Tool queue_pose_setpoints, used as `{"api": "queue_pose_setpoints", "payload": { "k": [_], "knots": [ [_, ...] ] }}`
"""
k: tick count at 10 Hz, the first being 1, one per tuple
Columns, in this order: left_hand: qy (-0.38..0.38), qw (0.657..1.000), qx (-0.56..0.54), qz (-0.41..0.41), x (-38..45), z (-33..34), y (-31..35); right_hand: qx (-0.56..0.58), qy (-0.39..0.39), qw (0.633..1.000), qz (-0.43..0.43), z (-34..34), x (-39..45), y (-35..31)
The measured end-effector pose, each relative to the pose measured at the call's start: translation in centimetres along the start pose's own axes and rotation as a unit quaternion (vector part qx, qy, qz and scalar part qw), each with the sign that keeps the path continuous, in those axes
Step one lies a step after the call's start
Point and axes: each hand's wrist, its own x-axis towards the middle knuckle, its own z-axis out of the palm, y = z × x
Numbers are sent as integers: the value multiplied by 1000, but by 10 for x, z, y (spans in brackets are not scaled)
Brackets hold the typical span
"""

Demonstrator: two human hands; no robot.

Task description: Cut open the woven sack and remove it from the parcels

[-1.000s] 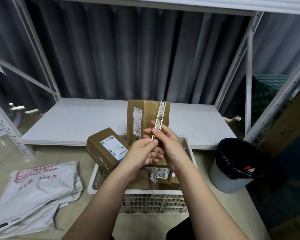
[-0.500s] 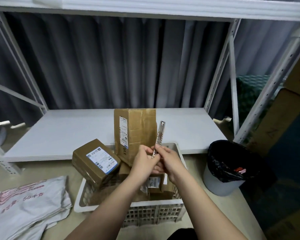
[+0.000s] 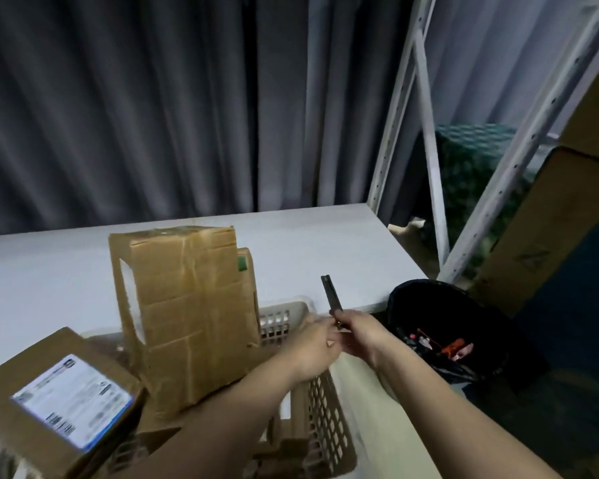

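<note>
The woven sack is no longer in view (parcels (image 3: 184,312) stand bared in the basket (image 3: 325,420)), the knife (image 3: 332,299), since swung rightward toward the bin (image 3: 440,326), being gripped by right hand (image 3: 360,335) fingers and pinched by left hand (image 3: 313,347) fingers.

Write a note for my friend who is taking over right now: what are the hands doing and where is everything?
Right hand: grips the slim dark metal utility knife, blade end pointing up.
Left hand: fingertips meet the knife's lower end; whether it pinches it is blurred.
Parcels: the tall brown taped cardboard box stands upright in the beige perforated plastic basket; a flatter brown cardboard box with a white and blue label leans at the basket's left.
Beside the basket at right: a round bin with a black liner.
Done: the parcels show bare; no sack on them.
Left: the woven sack is out of view; probably close and put away the knife.
</note>
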Motion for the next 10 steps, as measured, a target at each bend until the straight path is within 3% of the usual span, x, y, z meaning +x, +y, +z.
{"api": "queue_pose_setpoints", "payload": {
  "k": [3, 5, 7, 10],
  "knots": [
    [55, 976, 209, -18, 58, 27, -37, -92, 89, 992, -3, -19, 112, 32],
    [57, 980, 191, -12, 74, 36, -41, -43, 109, 993, -1, -18, 144, 51],
    [64, 981, 182, -16, 78, 39, -50, 53, 71, 995, 38, -16, 157, 49],
    [30, 981, 189, -10, 60, 35, -46, -27, 78, 996, 41, -26, 114, 35]
  ]
}}
